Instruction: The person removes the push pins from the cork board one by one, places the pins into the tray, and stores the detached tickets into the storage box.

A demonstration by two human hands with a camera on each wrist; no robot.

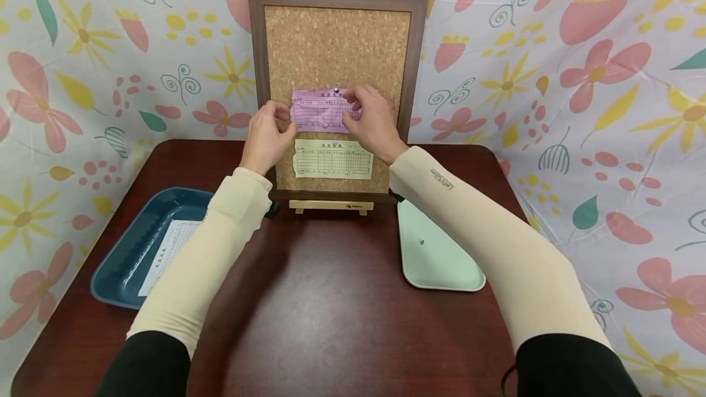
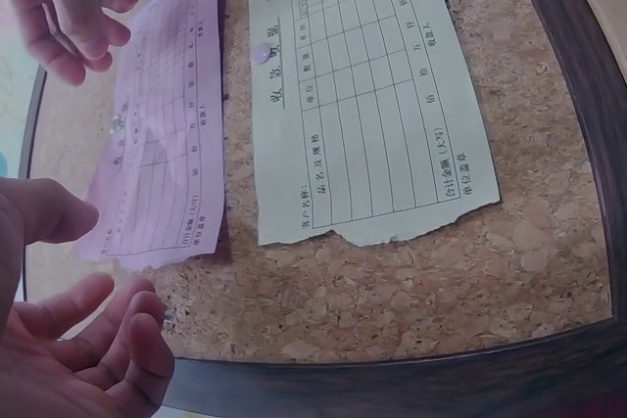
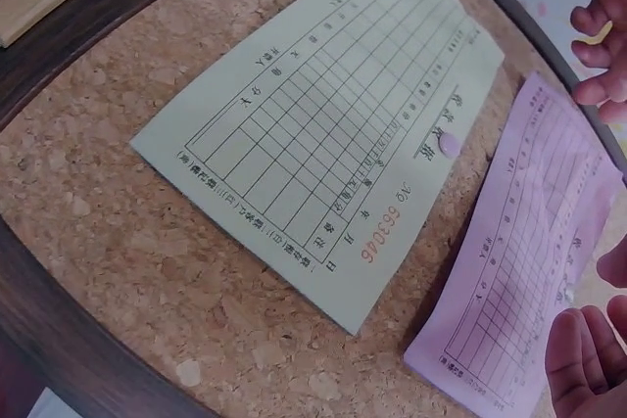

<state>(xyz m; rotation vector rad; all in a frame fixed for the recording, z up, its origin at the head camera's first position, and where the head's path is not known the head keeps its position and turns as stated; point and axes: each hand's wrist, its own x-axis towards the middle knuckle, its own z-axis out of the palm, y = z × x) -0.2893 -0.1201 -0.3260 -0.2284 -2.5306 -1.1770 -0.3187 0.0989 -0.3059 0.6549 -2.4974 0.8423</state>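
A pink receipt slip (image 1: 317,113) hangs on a wood-framed corkboard (image 1: 337,41), with a pushpin (image 1: 336,90) at its top middle. Directly below is a pale green receipt slip (image 3: 323,124), fixed by a light purple pin (image 3: 449,145). My left hand (image 1: 268,135) is at the pink slip's left edge, its thumb and fingers apart in the left wrist view. At the slip's right side my right hand (image 1: 373,120) has loosely bent fingers, with a gap between thumb and fingertips. It hides part of that edge. Neither hand holds anything.
The corkboard stands on a small wooden easel (image 1: 331,205) at the back of the dark table (image 1: 331,305). A blue tray (image 1: 113,293) with white printed slips (image 1: 170,253) lies left, partly behind my sleeve. To the right is a pale green tray (image 1: 441,274) with a small pin (image 1: 421,242).
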